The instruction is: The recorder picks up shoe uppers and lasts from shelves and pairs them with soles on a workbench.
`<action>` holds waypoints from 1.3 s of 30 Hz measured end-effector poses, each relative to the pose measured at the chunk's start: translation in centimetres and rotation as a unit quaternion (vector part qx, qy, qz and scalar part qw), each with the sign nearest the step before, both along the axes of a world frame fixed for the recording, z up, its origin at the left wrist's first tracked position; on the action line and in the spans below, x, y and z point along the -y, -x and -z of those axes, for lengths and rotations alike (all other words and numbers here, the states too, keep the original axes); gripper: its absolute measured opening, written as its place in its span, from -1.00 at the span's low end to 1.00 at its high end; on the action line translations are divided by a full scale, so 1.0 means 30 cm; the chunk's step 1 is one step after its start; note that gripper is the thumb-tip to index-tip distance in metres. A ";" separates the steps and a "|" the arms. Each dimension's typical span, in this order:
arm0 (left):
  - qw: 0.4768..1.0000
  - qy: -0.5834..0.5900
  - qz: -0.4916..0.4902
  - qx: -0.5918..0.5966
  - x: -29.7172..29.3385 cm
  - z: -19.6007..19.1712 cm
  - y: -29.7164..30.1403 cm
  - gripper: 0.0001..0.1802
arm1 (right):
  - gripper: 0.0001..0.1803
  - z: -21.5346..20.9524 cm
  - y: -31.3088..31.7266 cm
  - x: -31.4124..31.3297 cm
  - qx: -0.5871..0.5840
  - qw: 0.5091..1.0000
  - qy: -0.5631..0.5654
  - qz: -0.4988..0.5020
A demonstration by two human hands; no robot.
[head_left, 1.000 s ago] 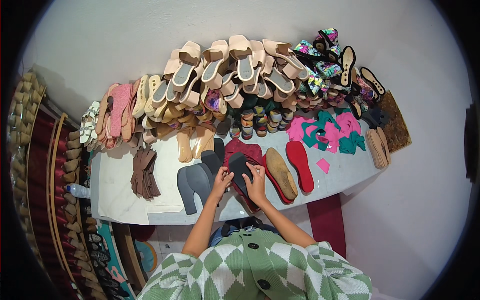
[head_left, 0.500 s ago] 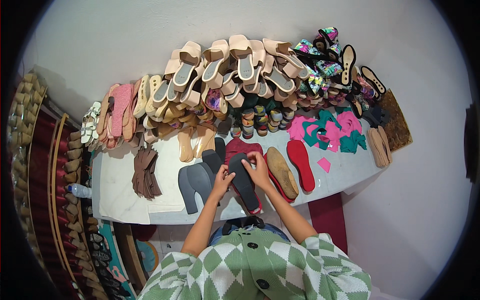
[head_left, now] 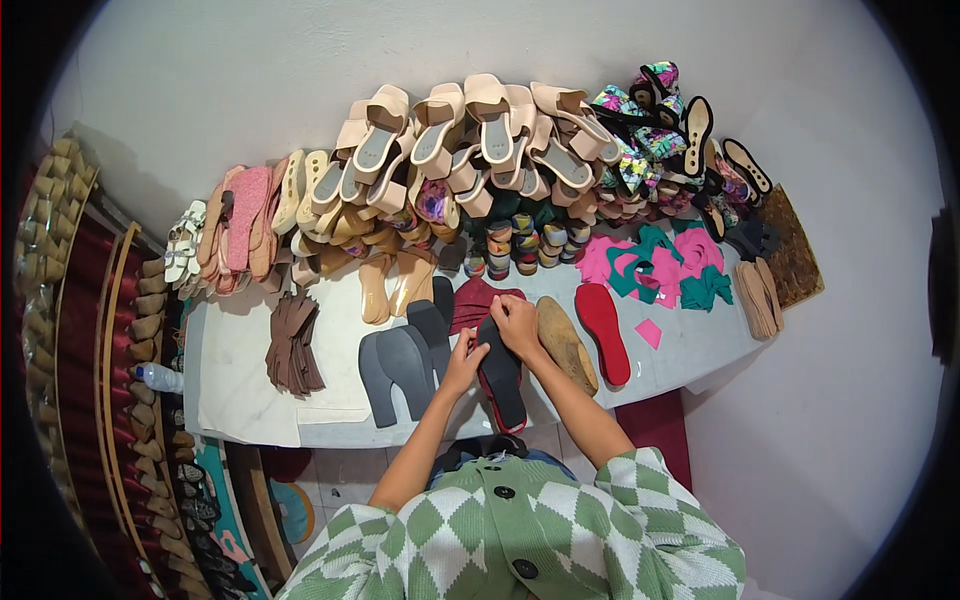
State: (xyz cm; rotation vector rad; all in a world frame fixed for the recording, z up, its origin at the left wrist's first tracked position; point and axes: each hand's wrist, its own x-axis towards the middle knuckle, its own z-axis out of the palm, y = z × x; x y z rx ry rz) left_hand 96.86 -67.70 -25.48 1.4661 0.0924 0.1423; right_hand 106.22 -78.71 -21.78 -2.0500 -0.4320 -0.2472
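Both hands hold a dark sole, tilted over the near edge of the table, with a red rim showing around its lower end. My left hand pinches its left side, thumb near the edge. My right hand closes over the upper end, with its fingers bent and partly hiding it. A tan shoe last lies just right of the hands, beside a red insole. To the left are dark grey heeled soles. A dark red piece lies beyond the hands.
Heeled sandals are piled along the wall. Brown strips lie at left, and pink and teal scraps at right. Tan soles sit near the right edge. A shelf of shoe lasts and a plastic bottle are at far left.
My right hand has closed further over the sole's upper end, while my left hand has shifted slightly right. The sole has turned more upright. Red edging seen beside the last no longer shows.
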 end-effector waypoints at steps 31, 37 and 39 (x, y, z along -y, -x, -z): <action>0.912 -0.226 -0.336 -0.067 0.015 0.061 -0.092 -0.67 | -0.52 0.156 0.263 0.002 -0.170 0.967 0.145 0.119; 0.914 -0.205 -0.333 -0.106 0.016 0.069 -0.104 -0.64 | -0.53 0.197 0.235 0.008 -0.110 0.973 0.163 0.123; 0.920 -0.185 -0.318 -0.133 0.018 0.076 -0.109 -0.60 | -0.53 0.207 0.214 0.008 -0.096 0.973 0.161 0.131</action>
